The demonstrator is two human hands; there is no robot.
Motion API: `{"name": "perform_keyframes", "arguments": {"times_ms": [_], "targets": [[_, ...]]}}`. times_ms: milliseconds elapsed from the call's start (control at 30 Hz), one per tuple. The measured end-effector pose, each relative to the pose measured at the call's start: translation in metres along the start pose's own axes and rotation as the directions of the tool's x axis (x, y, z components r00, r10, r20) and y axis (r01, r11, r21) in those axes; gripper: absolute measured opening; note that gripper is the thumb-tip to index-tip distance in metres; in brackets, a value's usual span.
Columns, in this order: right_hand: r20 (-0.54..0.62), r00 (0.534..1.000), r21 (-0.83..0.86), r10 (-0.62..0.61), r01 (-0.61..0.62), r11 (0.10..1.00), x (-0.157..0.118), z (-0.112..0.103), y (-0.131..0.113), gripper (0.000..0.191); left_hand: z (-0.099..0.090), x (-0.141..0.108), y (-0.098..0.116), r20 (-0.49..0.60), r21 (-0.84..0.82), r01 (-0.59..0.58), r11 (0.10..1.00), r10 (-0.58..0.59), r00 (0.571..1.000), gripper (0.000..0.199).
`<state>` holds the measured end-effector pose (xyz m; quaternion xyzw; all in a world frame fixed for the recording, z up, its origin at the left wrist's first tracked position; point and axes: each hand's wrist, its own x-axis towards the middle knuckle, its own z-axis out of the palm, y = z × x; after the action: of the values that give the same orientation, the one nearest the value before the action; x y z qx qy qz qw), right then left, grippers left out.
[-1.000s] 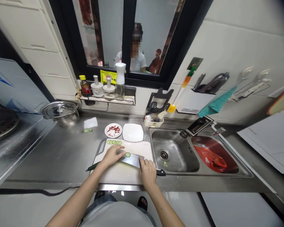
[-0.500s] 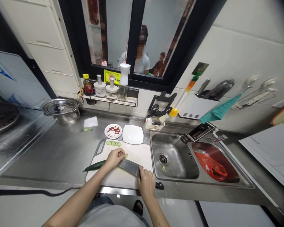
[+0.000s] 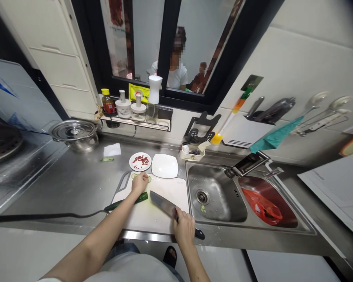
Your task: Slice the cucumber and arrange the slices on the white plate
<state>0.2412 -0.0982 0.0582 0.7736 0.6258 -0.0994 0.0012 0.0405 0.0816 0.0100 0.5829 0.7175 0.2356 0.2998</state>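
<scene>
My left hand (image 3: 140, 183) is closed in a pinch over the row of cucumber slices (image 3: 133, 175) at the far edge of the white cutting board (image 3: 176, 190). A pale green cucumber slice (image 3: 149, 179) shows at its fingertips, and the hand covers most of the row. Beneath my left wrist lies the dark green cucumber (image 3: 142, 197), its cut end pointing right. My right hand (image 3: 184, 227) grips a kitchen knife (image 3: 164, 204) by the handle, the broad blade angled over the board, apart from the cucumber.
Behind the board stand a plate of red chopped pieces (image 3: 140, 161) and a white square plate (image 3: 164, 166). To the right is a double sink (image 3: 220, 196) with a red bag (image 3: 261, 205). A lidded pot (image 3: 76, 135) stands back left. A person (image 3: 176, 74) is visible beyond the window.
My left hand has moved away from the blade, up to the row of slices, uncovering the cucumber's cut end. The knife has shifted slightly and stands apart from the cucumber.
</scene>
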Motion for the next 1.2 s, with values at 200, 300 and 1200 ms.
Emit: {"name": "perform_keyframes", "arguments": {"times_ms": [200, 300, 1200], "targets": [[0.003, 1.0, 0.029, 0.001, -0.001, 1.0, 0.0, 0.004, -0.002, 0.045, 0.004, 0.007, -0.002, -0.001, 0.114, -0.036, 0.993, 0.036, 0.999, 0.015], [0.012, 1.0, 0.029, 0.008, -0.009, 1.0, 0.0, 0.004, -0.002, 0.043, 0.004, 0.007, -0.001, 0.006, 0.162, -0.072, 0.984, 0.072, 0.997, 0.018], [-0.007, 1.0, 0.095, 0.004, -0.004, 0.996, 0.005, 0.005, 0.006, 0.042, -0.006, 0.0, -0.01, -0.026, 0.172, -0.126, 0.977, 0.133, 0.991, 0.022]]}}
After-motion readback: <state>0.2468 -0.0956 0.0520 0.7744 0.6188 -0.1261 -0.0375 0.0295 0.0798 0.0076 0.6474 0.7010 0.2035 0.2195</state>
